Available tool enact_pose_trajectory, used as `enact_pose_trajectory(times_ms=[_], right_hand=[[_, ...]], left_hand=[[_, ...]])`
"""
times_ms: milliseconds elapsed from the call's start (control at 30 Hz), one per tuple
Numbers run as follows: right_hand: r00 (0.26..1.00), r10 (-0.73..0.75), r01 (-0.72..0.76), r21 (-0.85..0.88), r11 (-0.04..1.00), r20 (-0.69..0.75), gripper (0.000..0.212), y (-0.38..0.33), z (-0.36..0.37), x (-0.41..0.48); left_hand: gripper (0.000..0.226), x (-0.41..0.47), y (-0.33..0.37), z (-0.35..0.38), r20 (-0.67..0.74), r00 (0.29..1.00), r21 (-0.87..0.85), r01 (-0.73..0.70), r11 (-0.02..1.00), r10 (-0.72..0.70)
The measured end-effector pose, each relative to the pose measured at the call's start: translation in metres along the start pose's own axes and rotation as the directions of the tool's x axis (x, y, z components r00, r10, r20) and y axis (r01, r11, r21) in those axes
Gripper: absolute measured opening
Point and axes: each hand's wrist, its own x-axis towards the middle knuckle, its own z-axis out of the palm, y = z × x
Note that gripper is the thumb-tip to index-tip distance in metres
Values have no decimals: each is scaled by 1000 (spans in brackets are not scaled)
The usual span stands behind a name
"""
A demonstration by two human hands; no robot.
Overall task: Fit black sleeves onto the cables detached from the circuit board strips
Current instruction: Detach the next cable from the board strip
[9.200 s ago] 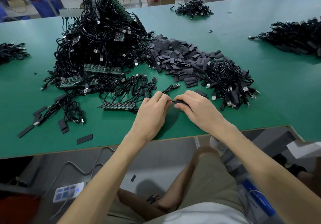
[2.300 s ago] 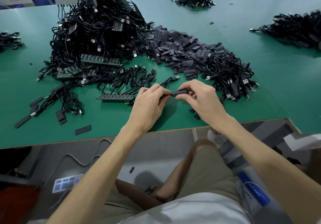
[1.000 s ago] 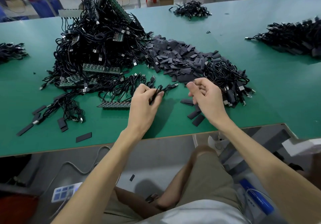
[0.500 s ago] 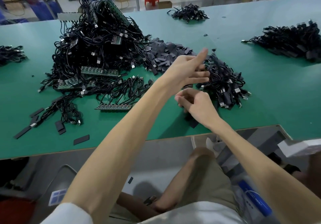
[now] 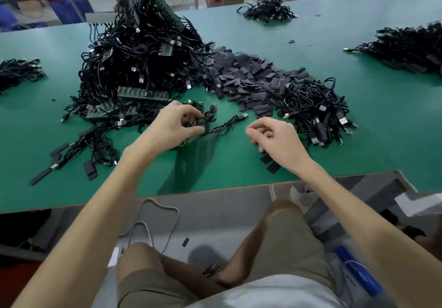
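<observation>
Green bench mat (image 5: 239,171) under both hands. Nearest: two flat black sleeves (image 5: 271,163) at our right wrist. Our right hand (image 5: 277,138) loosely curled, nothing seen in it. Our left hand (image 5: 174,126) pinches thin black cable with silver plug (image 5: 228,125), running out between hands. We judge it light, floppy, tangle-prone; grasp just behind stiff plug. Beyond hands: grey-black sleeve heap (image 5: 246,75), green circuit board strip (image 5: 141,93).

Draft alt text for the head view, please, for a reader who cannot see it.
A person's left hand grips a tangle of black cables on a green table, while the right hand hovers beside it, fingers curled. Behind lie a cable heap with circuit board strips and a pile of black sleeves.
</observation>
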Motion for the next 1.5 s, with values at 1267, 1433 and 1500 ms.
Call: enact_pose_trajectory(times_ms=[1267,1433,1500], right_hand=[[988,-153,156,-112,981,37,5,-5,1,-7],[987,-151,157,-126,980,56,4,-5,-1,-6],[986,-153,161,-133,978,67,5,-5,-2,-6]], left_hand=[[15,-25,63,74,-254,959,-33,-142,989,129],[19,-24,64,74,-229,968,-47,-111,993,97],[20,-23,64,74,-219,973,-60,-94,994,79]])
